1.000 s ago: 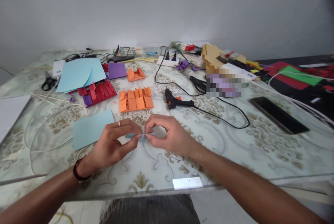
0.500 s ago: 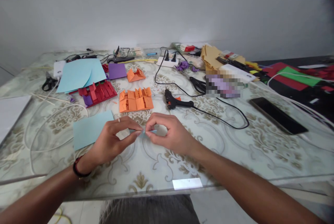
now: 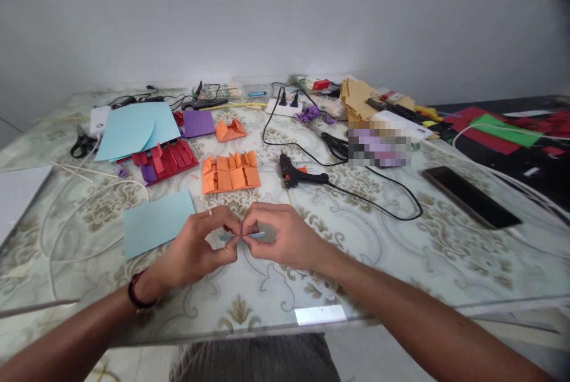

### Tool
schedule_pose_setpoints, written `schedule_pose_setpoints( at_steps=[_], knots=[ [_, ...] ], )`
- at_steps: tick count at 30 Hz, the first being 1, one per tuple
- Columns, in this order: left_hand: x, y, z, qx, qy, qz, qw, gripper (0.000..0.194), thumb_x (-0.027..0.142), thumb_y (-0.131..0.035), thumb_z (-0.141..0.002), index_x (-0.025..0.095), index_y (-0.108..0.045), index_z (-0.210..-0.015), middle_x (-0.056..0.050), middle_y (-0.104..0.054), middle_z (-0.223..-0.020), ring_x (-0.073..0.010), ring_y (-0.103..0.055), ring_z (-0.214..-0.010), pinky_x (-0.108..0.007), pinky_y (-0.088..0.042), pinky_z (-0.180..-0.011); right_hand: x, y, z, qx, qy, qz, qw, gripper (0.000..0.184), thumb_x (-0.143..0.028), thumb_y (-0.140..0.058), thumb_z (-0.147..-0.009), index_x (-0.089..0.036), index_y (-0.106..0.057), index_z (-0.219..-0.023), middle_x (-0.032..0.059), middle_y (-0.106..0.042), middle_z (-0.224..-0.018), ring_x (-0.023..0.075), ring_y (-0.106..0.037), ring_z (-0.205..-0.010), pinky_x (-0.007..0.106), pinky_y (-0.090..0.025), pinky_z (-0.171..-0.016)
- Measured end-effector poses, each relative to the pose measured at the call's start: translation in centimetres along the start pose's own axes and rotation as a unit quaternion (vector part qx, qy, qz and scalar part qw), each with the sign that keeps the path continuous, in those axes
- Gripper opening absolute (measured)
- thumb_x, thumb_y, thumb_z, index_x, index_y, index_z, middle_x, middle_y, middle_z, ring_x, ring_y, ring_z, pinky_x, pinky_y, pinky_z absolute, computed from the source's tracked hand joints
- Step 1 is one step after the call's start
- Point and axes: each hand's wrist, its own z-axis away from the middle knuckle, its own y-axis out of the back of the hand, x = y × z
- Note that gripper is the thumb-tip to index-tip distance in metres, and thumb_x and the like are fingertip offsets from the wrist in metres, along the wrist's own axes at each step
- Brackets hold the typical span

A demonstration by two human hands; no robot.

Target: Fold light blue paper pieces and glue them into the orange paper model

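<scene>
I have the left grip [image 3: 202,245] and right grip [image 3: 285,236], fingertips meeting, both pinching one small blue paper [image 3: 257,234] between them. Counted: one flat blue sheet [image 3: 154,224] just left of the left grip; one black glue gun [image 3: 296,175] beyond the right grip; one phone [image 3: 472,196] well right of both. Counter [image 3: 347,281] under the grips: pale, floral-patterned. Room: plain grey wall [image 3: 285,19] beyond.

Matt paper strip [image 3: 257,235], glossy tabletop [image 3: 401,257], plastic glue gun [image 3: 312,178].

The left grip [image 3: 191,246] and right grip [image 3: 289,236] partly hide blue paper [image 3: 257,234]. Right of them a purple thing [image 3: 376,143] is blurred; left, a sheet [image 3: 20,195] is cut off.
</scene>
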Motion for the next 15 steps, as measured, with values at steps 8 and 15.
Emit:
schedule_pose_setpoints(
  at_steps=[8,15],
  knots=[
    [0.0,0.7,-0.2,-0.020,0.005,-0.005,1.000,0.015,0.006,-0.065,-0.087,0.020,-0.065,-0.092,0.001,-0.070,-0.090,-0.0129,-0.065,-0.085,-0.025,-0.049,-0.082,-0.2,0.7,-0.2,-0.013,-0.028,-0.013,0.999,0.016,-0.002,-0.069,-0.075,-0.017,-0.066,-0.077,-0.0026,-0.062,-0.075,0.0101,-0.055,-0.069,0.022,-0.046,-0.068],
    [0.1,1.9,-0.2,0.017,0.033,0.054,0.998,0.008,0.019,-0.062,-0.095,0.021,-0.065,-0.102,-0.003,-0.068,-0.099,-0.0178,-0.064,-0.094,-0.031,-0.050,-0.087,-0.3,1.8,-0.1,0.024,-0.003,0.042,0.999,0.009,-0.009,-0.069,-0.086,-0.018,-0.067,-0.085,0.0002,-0.068,-0.082,0.0128,-0.062,-0.075,0.026,-0.050,-0.073]
  ],
)
